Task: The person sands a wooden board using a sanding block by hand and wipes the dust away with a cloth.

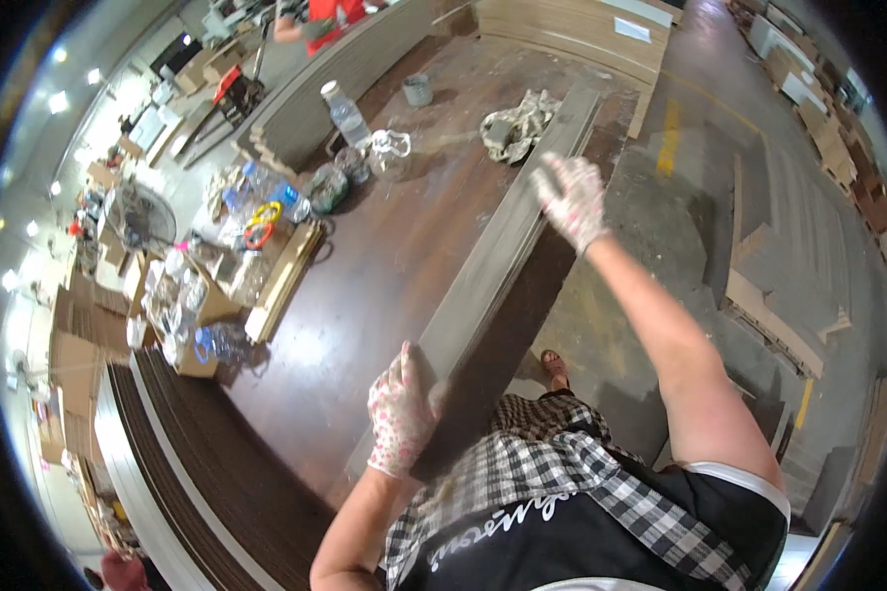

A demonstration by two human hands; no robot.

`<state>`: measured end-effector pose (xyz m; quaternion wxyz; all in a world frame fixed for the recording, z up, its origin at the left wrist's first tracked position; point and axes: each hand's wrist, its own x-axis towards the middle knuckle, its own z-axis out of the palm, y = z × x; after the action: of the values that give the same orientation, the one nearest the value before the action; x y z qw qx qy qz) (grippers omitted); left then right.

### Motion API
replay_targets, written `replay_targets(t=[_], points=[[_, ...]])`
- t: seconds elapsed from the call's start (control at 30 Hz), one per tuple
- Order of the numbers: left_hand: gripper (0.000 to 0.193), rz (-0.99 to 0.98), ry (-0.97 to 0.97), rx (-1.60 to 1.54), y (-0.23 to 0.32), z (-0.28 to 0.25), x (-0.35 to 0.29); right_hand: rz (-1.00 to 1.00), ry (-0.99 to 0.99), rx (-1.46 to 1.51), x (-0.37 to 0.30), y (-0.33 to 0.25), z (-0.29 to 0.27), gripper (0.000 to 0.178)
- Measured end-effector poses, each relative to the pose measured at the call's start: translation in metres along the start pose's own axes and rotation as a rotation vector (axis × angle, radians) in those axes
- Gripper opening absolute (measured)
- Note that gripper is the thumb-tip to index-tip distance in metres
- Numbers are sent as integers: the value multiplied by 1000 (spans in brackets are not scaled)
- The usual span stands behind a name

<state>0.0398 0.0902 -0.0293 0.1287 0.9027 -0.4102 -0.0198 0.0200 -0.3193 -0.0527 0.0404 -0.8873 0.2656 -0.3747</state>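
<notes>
Along the right edge of the dark brown table [365, 295], I'm seeing two gloved hands working over one stack of long grey-brown strips [488, 264]; layers are showing along its side, too blurred to count. Around it I'm counting one tall clear bottle [346, 114], one clear jug [388, 150] with a whitish handle, one grey cup [418, 91] and one crumpled rag [515, 126]. One cardboard box [199, 368] is holding several clear plastic bottles, and many dark panels [202, 443] are standing side by side at lower left.

Materials: gloves are looking like pale fabric with pinkish dots; strips are running straight, flat and narrow, matte on top; the tabletop is smooth, scuffed and shining under the lights; the rag is lying soft and mottled.

The stack is lying diagonally, running between and under the hands. The left hand [402, 419] is resting at its near end, fingers close together and pointing along it; I can't tell whether they're gripping. The right hand [574, 205] is reaching over the farther part, fingers extended and slightly spread, thumb side toward the strips.
</notes>
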Motion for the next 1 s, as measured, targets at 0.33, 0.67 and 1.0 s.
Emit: replay_targets(t=[0.33, 0.67, 1.0], points=[[84, -123, -53, -50, 37, 14, 54, -258, -37, 205, -34, -10, 16, 47], [89, -91, -54, 47, 32, 11, 50, 63, -50, 135, 185, 322, 138, 48], [75, -190, -2, -52, 100, 24, 142, 251, -484, 31, 174, 352, 203, 66]])
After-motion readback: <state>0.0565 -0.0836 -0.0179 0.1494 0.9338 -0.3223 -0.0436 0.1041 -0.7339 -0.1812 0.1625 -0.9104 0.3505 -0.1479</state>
